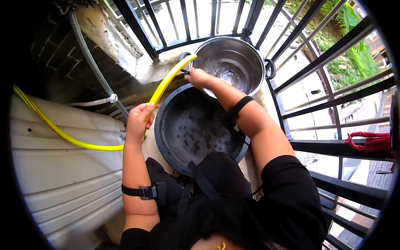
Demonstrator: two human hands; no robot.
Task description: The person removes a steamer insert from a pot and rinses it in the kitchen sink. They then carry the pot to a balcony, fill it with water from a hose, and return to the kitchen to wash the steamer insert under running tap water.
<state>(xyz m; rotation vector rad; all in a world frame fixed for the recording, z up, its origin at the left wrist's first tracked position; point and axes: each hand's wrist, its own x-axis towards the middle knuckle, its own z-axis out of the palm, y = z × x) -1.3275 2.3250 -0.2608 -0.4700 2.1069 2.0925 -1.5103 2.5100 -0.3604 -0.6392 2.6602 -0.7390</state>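
My left hand is closed around a yellow hose, left of a black round tub. The hose's free end rests over the left rim of a large stainless steel pot with black side handles. Rippling water covers the pot's bottom. Over the pot's near-left rim lies my right hand, fingers bent and tips reaching past the rim; whether they grip it is hidden. Below the pot, the tub stands in front of my knees, its inside dark with wet spots.
Black metal railing curves around the back and right, with a red cloth over a bar. A white ribbed panel stands at left. Behind it run a grey pipe and a white hose with a fitting, near a dark brick wall.
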